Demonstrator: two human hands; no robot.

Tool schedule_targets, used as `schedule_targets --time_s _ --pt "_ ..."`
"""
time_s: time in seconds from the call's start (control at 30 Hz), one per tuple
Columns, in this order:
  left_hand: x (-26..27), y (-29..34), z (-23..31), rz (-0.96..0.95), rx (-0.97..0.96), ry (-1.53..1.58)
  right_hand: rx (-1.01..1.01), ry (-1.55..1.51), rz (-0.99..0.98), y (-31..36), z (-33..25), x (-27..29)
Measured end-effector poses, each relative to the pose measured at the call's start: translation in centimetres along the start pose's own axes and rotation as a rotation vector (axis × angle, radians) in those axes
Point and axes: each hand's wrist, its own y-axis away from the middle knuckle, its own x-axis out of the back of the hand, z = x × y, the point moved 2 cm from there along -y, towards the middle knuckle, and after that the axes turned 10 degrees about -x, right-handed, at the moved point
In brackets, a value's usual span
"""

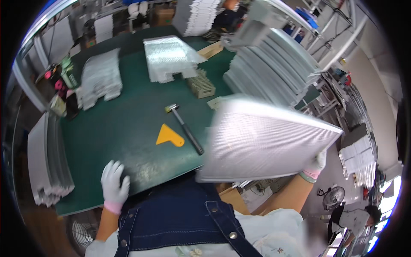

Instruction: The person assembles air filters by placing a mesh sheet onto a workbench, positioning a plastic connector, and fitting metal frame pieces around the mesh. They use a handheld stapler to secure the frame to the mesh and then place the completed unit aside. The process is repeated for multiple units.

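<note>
Right grip (pixel 317 164) holds the silvery panel (pixel 265 141) by its right edge.

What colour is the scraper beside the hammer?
The scraper is yellow, leaning orange; it shows in the head view, the only one here.

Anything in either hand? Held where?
Right hand: a pale, blurred rectangular panel, held by its right-hand edge; the exact finger placement is hidden. Left hand: nothing held, fingers spread.
</note>
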Motion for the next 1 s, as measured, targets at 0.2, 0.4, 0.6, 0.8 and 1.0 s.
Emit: schedule_targets --time_s 0.2,0.4,0.6,0.8,1.0 --pt "-2.2 2.6 -0.1 -0.114 0.095 -0.027 -0.029 0.281 0.45 -7.9 -5.1 5.8" --pt "-3.6 -0.3 2.0 -0.155 0.033 0.059 0.152 0.829 0.455 -28.7 -4.0 -0.6" --pt "-4.8 -0.4 2.2 -0.124 0.027 0.03 -0.006 0.658 0.353 -43.4 -3.9 2.3" --pt "-4.5 -0.7 2.1 -0.162 0.054 0.039 0.366 2.149 0.038 -38.5 -5.1 -2.8" --pt "-1.0 -2.0 1.5 -0.047 0.056 -0.041 0.53 1.301 0.681 -30.7 -4.7 -6.5"
